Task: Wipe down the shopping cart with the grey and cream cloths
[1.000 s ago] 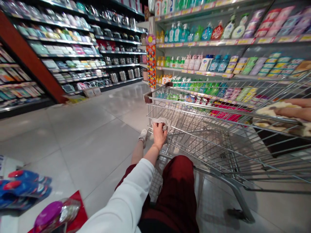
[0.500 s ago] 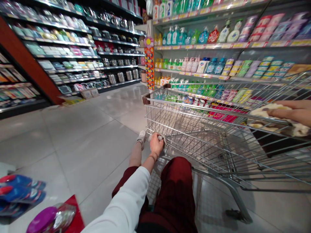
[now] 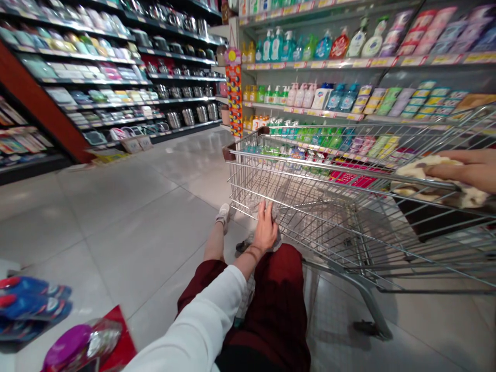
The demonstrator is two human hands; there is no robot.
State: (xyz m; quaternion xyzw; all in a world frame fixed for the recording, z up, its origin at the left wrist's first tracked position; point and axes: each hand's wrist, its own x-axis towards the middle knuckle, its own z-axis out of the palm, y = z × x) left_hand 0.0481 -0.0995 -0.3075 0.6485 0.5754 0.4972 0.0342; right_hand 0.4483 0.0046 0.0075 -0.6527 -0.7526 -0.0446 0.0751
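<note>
In the centre, my left hand [image 3: 266,228] presses a greyish cloth [image 3: 276,242] against the lower side wires of a metal shopping cart [image 3: 287,170]. Its fingers reach forward over the cloth, and part of the cloth is hidden beneath them. At the right edge, my right hand [image 3: 463,168] is closed on a cream cloth with brown patches [image 3: 420,168] near the cart's upper rail. Wires cross in front of this cloth. Only part of that hand is in the picture. The cart stands crosswise before my knees.
Shelves of pump bottles [image 3: 277,44] and stacked tubs [image 3: 416,33] line the space behind the cart. Pots [image 3: 188,116] fill the shelving further left. A purple-lidded jar [image 3: 67,343] and blue bottles [image 3: 33,302] stand at the lower left. A cart wheel [image 3: 364,326] rests on the tiled floor.
My left hand has slid to the right along the cart's side with the greyish cloth, and its fingers are straighter. The right hand stays in place on the cream cloth.
</note>
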